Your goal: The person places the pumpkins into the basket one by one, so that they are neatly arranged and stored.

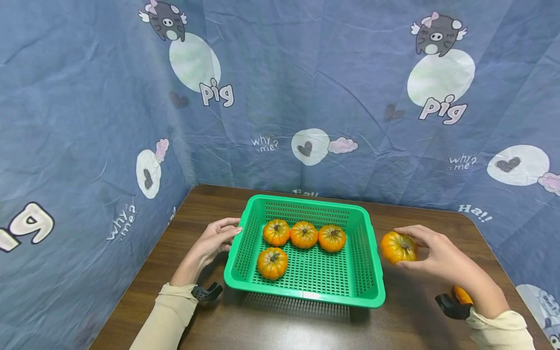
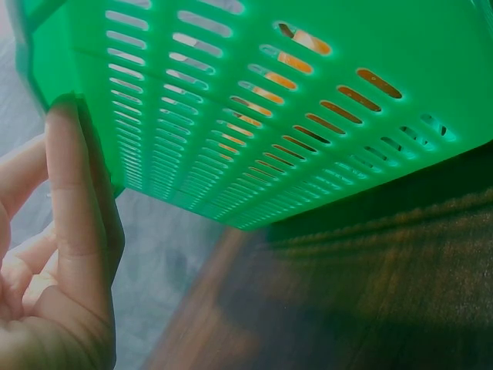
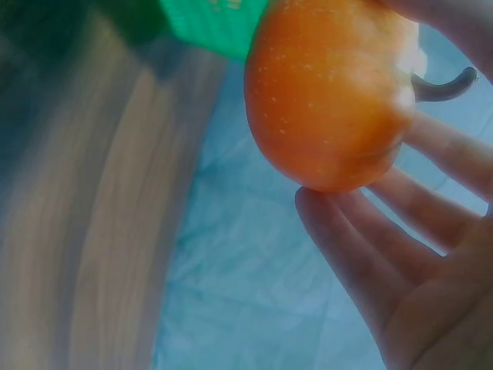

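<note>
On the table stands a green plastic basket (image 1: 302, 294) with slotted walls. Inside lie three small orange pumpkins (image 1: 304, 235) side by side at the back, plus one pumpkin (image 1: 272, 263) at the front left. My left hand (image 1: 216, 238) grips the basket's left rim; in the left wrist view its fingers (image 2: 77, 200) lie against the outer wall. Just right of the basket, my right hand (image 1: 426, 250) holds a pumpkin (image 1: 397, 248) between thumb and fingers. Its curved stem and smooth orange side show in the right wrist view, where fingertips (image 3: 316, 204) touch its underside.
Another orange pumpkin (image 1: 462, 294) sits on the brown wooden table (image 1: 411, 321), partly hidden behind my right wrist. Blue patterned cloth (image 1: 271, 97) hangs behind the table and along its left side.
</note>
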